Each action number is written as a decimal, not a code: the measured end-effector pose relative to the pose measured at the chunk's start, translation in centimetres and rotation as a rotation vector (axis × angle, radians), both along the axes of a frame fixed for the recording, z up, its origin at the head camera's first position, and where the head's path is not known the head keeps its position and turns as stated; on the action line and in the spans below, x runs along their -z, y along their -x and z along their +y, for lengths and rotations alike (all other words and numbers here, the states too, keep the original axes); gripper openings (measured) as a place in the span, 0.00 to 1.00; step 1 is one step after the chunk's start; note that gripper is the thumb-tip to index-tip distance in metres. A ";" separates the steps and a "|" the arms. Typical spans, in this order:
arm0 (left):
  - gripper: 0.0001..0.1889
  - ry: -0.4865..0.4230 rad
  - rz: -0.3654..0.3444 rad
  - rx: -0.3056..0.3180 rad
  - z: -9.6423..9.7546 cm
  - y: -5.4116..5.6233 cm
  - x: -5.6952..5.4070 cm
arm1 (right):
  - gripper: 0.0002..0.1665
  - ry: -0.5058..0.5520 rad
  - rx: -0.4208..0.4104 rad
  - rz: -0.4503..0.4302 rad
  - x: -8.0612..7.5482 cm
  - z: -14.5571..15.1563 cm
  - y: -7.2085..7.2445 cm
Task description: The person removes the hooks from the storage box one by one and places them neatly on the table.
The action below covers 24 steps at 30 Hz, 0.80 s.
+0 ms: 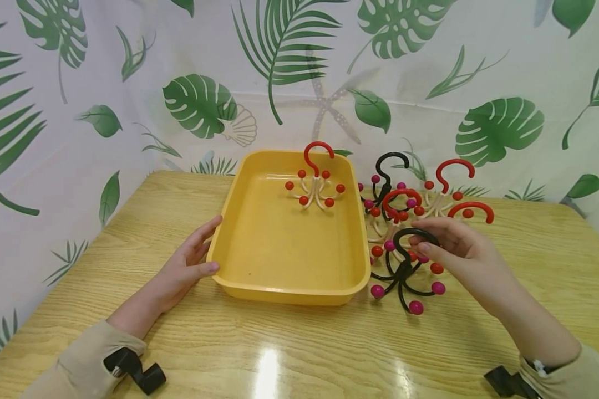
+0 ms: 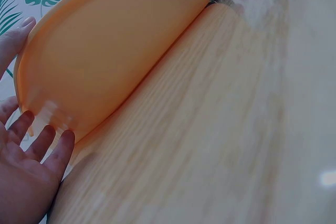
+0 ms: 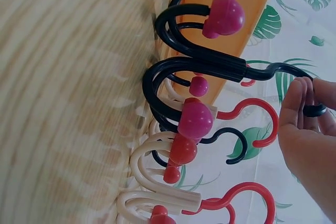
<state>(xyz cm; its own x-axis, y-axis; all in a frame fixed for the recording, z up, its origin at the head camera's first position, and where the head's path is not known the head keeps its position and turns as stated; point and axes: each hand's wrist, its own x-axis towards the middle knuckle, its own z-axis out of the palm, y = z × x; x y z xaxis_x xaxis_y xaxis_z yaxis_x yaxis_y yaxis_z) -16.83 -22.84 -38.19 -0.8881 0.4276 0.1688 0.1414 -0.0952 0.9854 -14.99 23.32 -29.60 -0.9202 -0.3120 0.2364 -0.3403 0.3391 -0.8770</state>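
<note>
A yellow plastic tray lies on the table, and my left hand is at its left side. The thumb touches the rim, while the other fingers lie fairly straight along the outer wall. To the right of the tray, my right hand pinches the curved top of a black multi-arm hook hanger with magenta ball tips. In the right wrist view this black hanger has its arms low, near the table. Inside the tray, toward the back, stands a cream hanger with a red hook and red balls.
Several more hangers crowd together right of the tray, including a black one and a red-hooked one. The wooden table backs onto a leaf-patterned cloth.
</note>
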 end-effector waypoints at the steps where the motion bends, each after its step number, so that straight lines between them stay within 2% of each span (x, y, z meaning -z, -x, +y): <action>1: 0.42 0.000 0.000 0.000 0.0 0.0 0.0 | 0.20 -0.011 0.005 -0.005 0.0 0.0 0.0; 6: 0.41 0.001 -0.003 -0.001 0.0 0.0 0.0 | 0.21 -0.075 0.026 -0.013 -0.3 0.1 0.1; 11: 0.41 0.004 -0.008 -0.001 0.0 0.0 -0.1 | 0.20 -0.103 0.034 0.052 -1.4 0.2 0.3; 16: 0.41 0.009 -0.011 -0.004 0.0 -0.1 -0.1 | 0.20 -0.112 0.069 0.106 -3.0 0.0 0.7; 24: 0.41 0.012 -0.009 -0.009 0.0 -0.1 -0.1 | 0.18 -0.132 0.070 0.146 -5.9 -0.9 1.8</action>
